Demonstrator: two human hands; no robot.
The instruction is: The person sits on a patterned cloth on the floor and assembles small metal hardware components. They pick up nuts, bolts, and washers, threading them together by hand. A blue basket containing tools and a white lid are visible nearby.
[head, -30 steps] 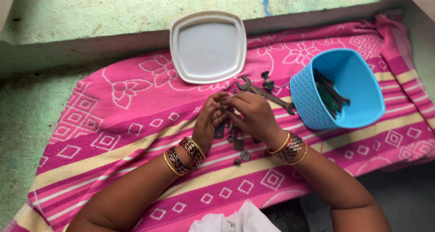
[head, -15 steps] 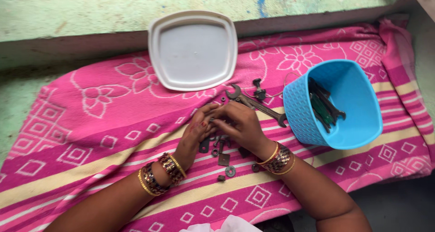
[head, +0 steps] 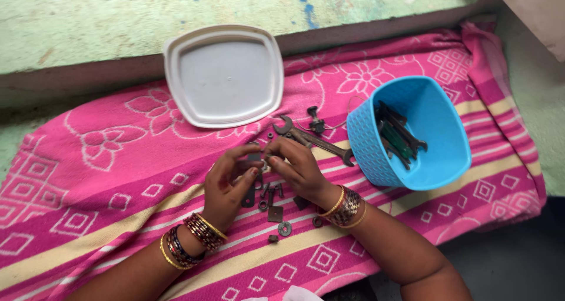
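Metal part (head: 263, 158), pinched between fingers (head: 250, 153) (both hands)

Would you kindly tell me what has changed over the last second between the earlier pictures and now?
The view drifted, so everything sits further left in the picture. The left hand and right hand have parted slightly, both still pinching a small dark metal part between their fingertips. The white square plastic lid, rusty open-ended spanner and blue plastic basket lie unmoved on the pink patterned towel.

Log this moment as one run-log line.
left hand + right hand: pinching small metal part | beneath: loose hardware on pink towel | wrench untouched
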